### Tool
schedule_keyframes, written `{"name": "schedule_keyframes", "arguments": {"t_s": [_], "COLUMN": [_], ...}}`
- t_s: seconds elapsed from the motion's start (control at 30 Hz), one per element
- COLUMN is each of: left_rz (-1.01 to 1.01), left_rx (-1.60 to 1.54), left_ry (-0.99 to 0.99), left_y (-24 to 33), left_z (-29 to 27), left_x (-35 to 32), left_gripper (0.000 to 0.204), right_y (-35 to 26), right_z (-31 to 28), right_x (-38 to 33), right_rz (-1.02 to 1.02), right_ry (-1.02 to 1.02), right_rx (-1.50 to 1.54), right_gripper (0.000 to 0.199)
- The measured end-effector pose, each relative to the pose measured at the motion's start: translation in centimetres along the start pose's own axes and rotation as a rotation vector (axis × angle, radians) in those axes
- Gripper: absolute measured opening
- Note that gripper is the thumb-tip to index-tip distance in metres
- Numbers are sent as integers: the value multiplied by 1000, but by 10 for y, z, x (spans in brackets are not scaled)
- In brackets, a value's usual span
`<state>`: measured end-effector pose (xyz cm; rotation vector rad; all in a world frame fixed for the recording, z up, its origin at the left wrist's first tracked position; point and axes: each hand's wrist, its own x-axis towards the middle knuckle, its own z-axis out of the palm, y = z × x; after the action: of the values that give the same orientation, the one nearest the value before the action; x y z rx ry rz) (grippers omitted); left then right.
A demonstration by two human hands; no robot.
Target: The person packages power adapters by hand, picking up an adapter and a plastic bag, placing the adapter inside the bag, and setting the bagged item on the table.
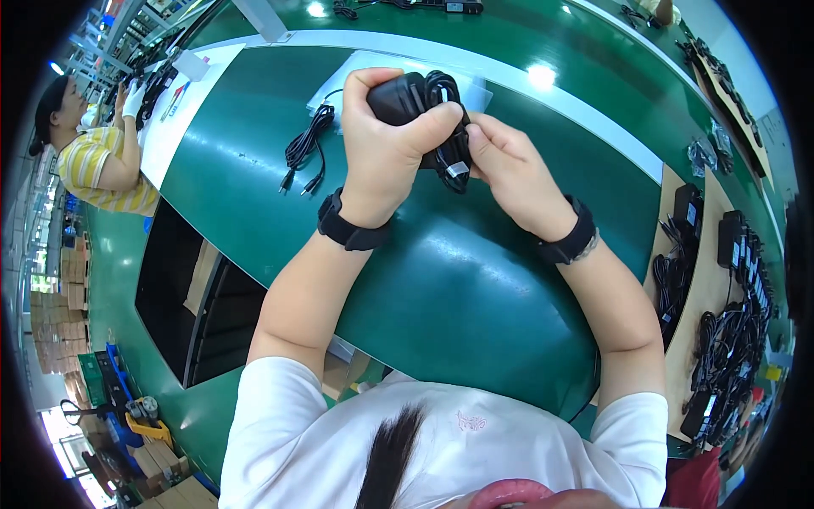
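Note:
Above the green table (407, 280) I hold a black power adapter (395, 102) together with its coiled black cord (443, 89). My left hand (377, 140) wraps round the adapter, its thumb pressing across onto the cord bundle. At the bundle's right side, my right hand (513, 174) is closed with thumb and fingers pinched; the cord's edge lies at its fingertips, and exactly what they grip is hidden. A white label (458, 169) shows low on the bundle. Left of my left hand, a tied black cable (309, 144) lies on the table beside clear plastic bags (339, 81).
Wooden boards with many black adapters and cords (729, 322) stand at the right. A black bin (199, 297) is at the lower left. A co-worker in a yellow striped shirt (106, 161) works at the far left. A metal post (263, 21) rises behind the table.

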<state>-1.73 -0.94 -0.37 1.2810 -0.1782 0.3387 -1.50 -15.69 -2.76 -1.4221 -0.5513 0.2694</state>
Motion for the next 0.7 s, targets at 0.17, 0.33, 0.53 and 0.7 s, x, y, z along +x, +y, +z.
{"name": "schedule_keyframes", "arguments": {"t_s": [0.17,0.33,0.53,0.7], "left_rz": [-50,-49,-73,-9], "left_rx": [-131,-163,-319,-305], "left_ry": [50,41,-134,-212], "left_y": [0,4,-3,-3], "left_z": [6,13,10,13], "left_x": [-8,-18,-14,19], "left_gripper": [57,60,64,63], "right_y": [-9,-2,-10,-30], "right_z": [16,18,10,-28], "right_x": [-2,-6,2,12], "right_rz": [-148,-281,-473,-255], "right_ry": [40,102,208,499], "right_rx": [-44,-281,-601,-391], "right_gripper": [50,61,52,29]}}
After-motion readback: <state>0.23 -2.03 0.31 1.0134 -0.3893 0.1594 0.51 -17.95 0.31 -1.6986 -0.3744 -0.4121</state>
